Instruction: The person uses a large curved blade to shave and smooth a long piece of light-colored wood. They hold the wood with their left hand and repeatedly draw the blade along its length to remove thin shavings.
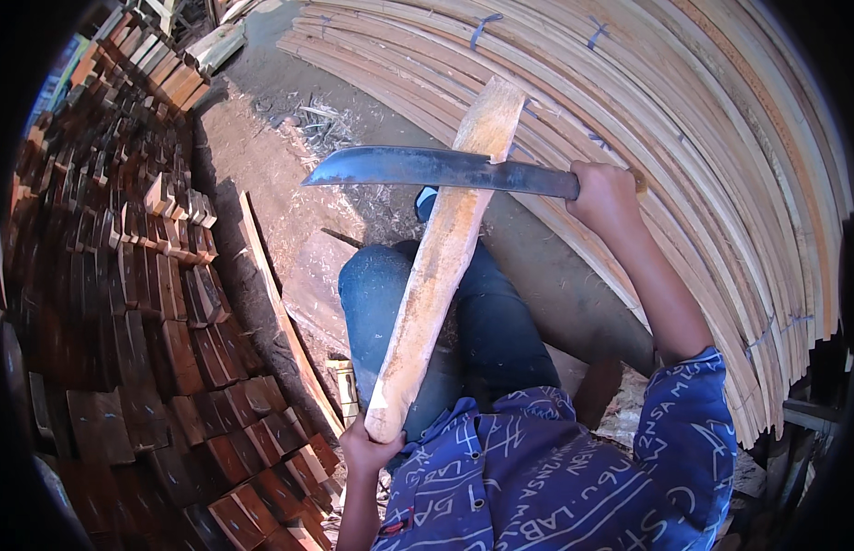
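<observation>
From afar I see blue shirt (548,470) nearest, white lettering (535,533) across it, lower part cut off. Left hand (369,450) has fingers clamped on near end of wooden board (440,262), which lies above jeans (505,321). Board's long axis runs lower left to upper right, far end pointing away. Right hand (604,195) has fingers clamped around handle (640,181), mostly hidden; machete (399,168) points left across board, contact I cannot tell. Beyond, wood strips (721,110), partly cut off by dark rim.

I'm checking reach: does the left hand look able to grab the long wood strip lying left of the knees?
Probably not: the left hand holds the board by its lower end, though most of the wood strip looks uncovered.
</observation>
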Tool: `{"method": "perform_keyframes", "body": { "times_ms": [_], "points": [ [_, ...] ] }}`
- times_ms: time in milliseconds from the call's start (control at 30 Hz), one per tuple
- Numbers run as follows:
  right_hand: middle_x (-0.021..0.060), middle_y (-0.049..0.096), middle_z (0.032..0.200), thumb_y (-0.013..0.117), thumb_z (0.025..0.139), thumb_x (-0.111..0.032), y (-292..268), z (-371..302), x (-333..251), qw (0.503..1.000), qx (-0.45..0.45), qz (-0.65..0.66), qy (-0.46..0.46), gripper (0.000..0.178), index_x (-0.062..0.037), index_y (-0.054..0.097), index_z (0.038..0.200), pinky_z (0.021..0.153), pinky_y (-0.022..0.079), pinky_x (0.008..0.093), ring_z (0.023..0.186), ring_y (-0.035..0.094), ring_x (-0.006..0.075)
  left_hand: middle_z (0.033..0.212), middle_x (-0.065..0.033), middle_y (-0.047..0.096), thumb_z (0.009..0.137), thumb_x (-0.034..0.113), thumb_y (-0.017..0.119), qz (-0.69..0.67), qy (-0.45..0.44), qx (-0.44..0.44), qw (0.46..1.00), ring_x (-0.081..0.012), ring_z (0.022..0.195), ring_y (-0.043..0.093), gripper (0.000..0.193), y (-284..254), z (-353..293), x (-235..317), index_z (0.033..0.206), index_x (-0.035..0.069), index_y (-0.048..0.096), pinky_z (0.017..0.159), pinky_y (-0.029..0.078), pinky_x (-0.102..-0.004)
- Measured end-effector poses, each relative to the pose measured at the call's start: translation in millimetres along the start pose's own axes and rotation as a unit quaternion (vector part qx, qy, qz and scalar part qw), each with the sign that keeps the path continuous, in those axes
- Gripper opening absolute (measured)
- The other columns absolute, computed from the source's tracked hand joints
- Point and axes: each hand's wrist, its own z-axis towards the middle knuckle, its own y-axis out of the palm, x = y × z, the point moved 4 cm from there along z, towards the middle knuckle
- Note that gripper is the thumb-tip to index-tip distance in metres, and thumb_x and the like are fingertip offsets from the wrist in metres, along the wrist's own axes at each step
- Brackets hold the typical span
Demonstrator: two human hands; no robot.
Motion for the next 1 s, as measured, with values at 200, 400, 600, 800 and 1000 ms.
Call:
{"method": "perform_keyframes", "body": {
  "times_ms": [200,400,600,800,1000],
  "points": [
    [0.0189,0.067,0.070,0.065,0.071,-0.014,-4,-30,-58,0.991,-0.066,0.028,-0.117,0.013,-0.0023,0.066,0.077,0.065,0.054,0.0454,0.070,0.069,0.0344,0.075,-0.0175,0.070,0.051,0.032,0.087,-0.035,-0.003,-0.010,0.999,-0.0310,0.071,0.073,0.056,4,-4,-15,0.092,0.000,0.066,0.064,0.058,-0.0389],
    [0.0193,0.065,0.069,0.064,0.071,-0.013,-8,-2,12,1.000,0.004,-0.018,0.016,0.010,-0.0028,0.064,0.073,0.065,0.053,0.0457,0.069,0.067,0.0357,0.074,-0.0191,0.069,0.051,0.035,0.088,0.030,0.011,-0.003,0.999,-0.0315,0.069,0.072,0.060,4,3,-7,0.094,-0.001,0.065,0.062,0.057,-0.0398],
    [0.0190,0.065,0.069,0.065,0.072,-0.013,8,-33,-34,0.995,-0.050,0.032,-0.077,0.010,-0.0030,0.064,0.075,0.065,0.052,0.0458,0.070,0.066,0.0356,0.072,-0.0182,0.068,0.052,0.035,0.088,-0.014,0.021,-0.005,1.000,-0.0315,0.069,0.072,0.055,2,5,-2,0.087,0.001,0.063,0.063,0.057,-0.0396],
    [0.0179,0.066,0.069,0.067,0.071,-0.014,-4,8,11,1.000,-0.005,0.000,-0.006,0.012,-0.0025,0.063,0.074,0.065,0.052,0.0457,0.069,0.067,0.0356,0.071,-0.0177,0.068,0.051,0.035,0.088,0.016,0.008,-0.001,1.000,-0.0318,0.069,0.072,0.055,2,-1,-11,0.087,0.000,0.063,0.062,0.057,-0.0401],
    [0.0168,0.066,0.070,0.068,0.070,-0.015,-4,-10,-15,0.999,-0.026,0.018,-0.026,0.014,-0.0030,0.063,0.073,0.064,0.052,0.0455,0.069,0.067,0.0359,0.071,-0.0176,0.068,0.052,0.035,0.087,-0.002,0.014,-0.004,1.000,-0.0325,0.069,0.072,0.056,5,6,-5,0.089,0.000,0.064,0.061,0.057,-0.0400]
  ]
}}
